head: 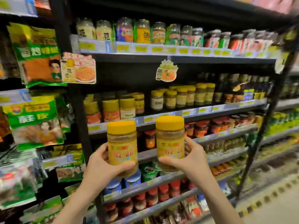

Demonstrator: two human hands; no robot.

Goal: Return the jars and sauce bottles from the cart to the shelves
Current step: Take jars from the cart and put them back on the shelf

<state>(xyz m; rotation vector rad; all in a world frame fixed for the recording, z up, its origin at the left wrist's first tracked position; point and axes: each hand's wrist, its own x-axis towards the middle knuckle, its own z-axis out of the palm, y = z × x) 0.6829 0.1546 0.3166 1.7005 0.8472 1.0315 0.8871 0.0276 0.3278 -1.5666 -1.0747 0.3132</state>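
Note:
I hold up two matching jars with yellow lids and yellow labels in front of a black store shelf unit. My left hand point(103, 165) grips the left jar point(122, 143) round its lower half. My right hand point(191, 157) grips the right jar point(170, 139) the same way, slightly higher. Both jars are upright. Behind them, the middle shelf point(178, 114) carries similar yellow-lidded jars point(181, 97), with a gap near its centre. The cart is out of view.
The top shelf point(145, 49) holds glass jars with mixed labels. Lower shelves carry red-lidded jars point(200, 129) and dark bottles point(242, 88) at the right. Green bagged goods point(35, 54) hang on the left unit. The aisle floor point(275, 199) runs along the lower right.

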